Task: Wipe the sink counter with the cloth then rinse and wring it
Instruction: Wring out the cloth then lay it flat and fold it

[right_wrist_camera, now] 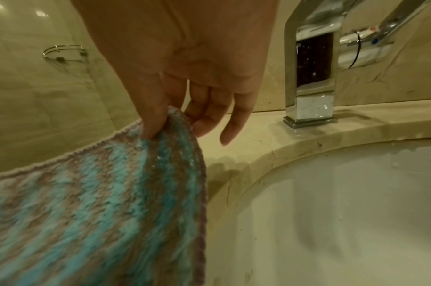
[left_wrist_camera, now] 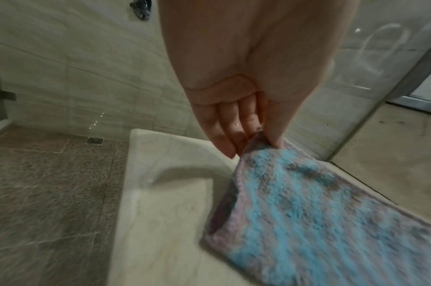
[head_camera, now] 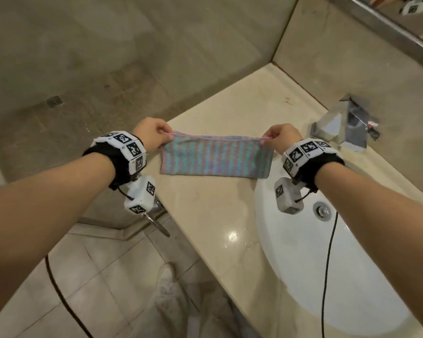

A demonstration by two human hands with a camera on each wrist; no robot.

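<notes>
Striped cloth (head_camera: 216, 156) stretched flat between both hands above the counter (head_camera: 220, 215), left hand (head_camera: 152, 134) pinching one top corner between thumb and curled fingers (left_wrist_camera: 231, 127), right hand (head_camera: 282, 137) pinching the other the same way, remaining fingers (right_wrist_camera: 231, 123) hanging loose just past the hem. Judging by wet patches near the tap (head_camera: 344, 123) and droplets in the sink (head_camera: 315, 264), probably late in the job or just before wiping; impossible to say which, no water running, cloth not twisted. No brand or readable writing anywhere, only black-and-white coded markers on the wrist bands (head_camera: 126, 147).
</notes>
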